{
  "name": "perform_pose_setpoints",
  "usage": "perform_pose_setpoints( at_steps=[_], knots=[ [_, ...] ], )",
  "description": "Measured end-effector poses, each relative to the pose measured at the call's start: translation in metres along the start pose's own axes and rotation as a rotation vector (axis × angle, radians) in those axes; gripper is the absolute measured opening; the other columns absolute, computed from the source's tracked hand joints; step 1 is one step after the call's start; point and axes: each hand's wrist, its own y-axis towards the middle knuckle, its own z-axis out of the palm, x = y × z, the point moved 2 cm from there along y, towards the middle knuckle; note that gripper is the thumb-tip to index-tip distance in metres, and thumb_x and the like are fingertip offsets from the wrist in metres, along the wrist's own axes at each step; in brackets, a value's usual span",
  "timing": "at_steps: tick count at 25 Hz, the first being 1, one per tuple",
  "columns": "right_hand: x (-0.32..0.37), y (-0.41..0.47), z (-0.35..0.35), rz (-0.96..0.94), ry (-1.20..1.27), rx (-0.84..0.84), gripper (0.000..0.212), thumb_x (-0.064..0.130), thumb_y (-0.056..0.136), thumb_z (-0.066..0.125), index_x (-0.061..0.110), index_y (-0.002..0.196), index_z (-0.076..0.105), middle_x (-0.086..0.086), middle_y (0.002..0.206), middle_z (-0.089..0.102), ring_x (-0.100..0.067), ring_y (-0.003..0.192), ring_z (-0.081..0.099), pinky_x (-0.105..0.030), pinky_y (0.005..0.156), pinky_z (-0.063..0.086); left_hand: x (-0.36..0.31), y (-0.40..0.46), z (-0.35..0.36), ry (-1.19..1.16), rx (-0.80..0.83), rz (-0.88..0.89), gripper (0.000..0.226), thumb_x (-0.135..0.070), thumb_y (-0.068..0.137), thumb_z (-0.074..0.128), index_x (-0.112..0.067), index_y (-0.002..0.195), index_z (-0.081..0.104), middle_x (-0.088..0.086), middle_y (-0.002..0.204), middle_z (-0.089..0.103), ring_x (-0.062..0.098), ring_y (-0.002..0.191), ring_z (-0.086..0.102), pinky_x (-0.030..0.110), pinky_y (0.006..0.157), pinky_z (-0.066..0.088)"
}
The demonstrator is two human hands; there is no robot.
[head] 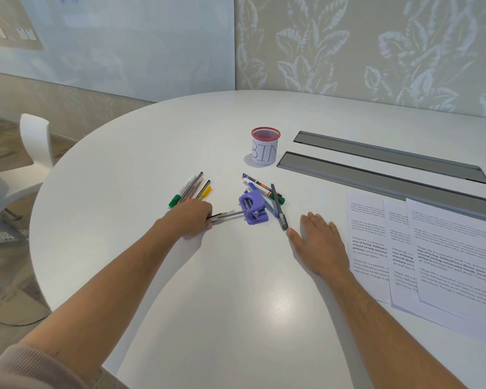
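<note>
My left hand (192, 219) grips a clear pen (230, 215) whose tip points into a purple plastic device (253, 207) in the middle of the white table (236, 290). My right hand (319, 242) lies flat and open on the table, just right of the device. A dark grey pen (279, 207) lies by its thumb. Behind the device sits a pile of pens (264, 189), blue, patterned and green-capped. To the left lies a second group of pens and markers (190, 189).
A red mesh cup (265, 146) wrapped in paper marked "BIN" stands behind the pens. Two grey cable slots (376, 175) run across the table at the right. Printed sheets (421, 254) overlap at the right edge. A white chair (35, 141) stands at the left.
</note>
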Motion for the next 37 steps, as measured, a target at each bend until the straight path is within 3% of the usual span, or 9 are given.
perform_pose_setpoints(
  at_steps=[8, 16, 37],
  knots=[
    [0.0, 0.001, 0.001, 0.0, 0.0, 0.003, 0.068, 0.057, 0.098, 0.028, 0.014, 0.15, 0.034, -0.006, 0.16, 0.03, -0.02, 0.149, 0.02, -0.042, 0.122, 0.008, 0.008, -0.006, -0.001, -0.009, -0.044, -0.139, 0.011, -0.02, 0.09, 0.055, -0.01, 0.09, 0.06, 0.007, 0.074, 0.062, 0.029, 0.075, 0.062, 0.034, 0.064, 0.053],
    [-0.001, 0.001, 0.002, 0.004, 0.009, -0.007, 0.068, 0.057, 0.097, 0.028, 0.014, 0.15, 0.034, -0.006, 0.16, 0.03, -0.019, 0.149, 0.021, -0.042, 0.122, 0.008, 0.008, 0.006, -0.003, -0.141, -0.215, -0.267, 0.014, -0.017, 0.088, 0.059, -0.006, 0.087, 0.068, 0.015, 0.091, 0.063, 0.033, 0.079, 0.056, 0.032, 0.065, 0.043],
    [-0.001, 0.002, 0.002, 0.011, -0.005, -0.013, 0.069, 0.059, 0.097, 0.027, 0.016, 0.151, 0.032, -0.003, 0.16, 0.029, -0.018, 0.149, 0.02, -0.04, 0.122, 0.007, 0.006, 0.05, -0.007, -0.063, -0.41, -0.154, 0.009, -0.013, 0.089, 0.06, -0.004, 0.091, 0.063, 0.015, 0.096, 0.061, 0.035, 0.088, 0.057, 0.04, 0.065, 0.045]
  ],
)
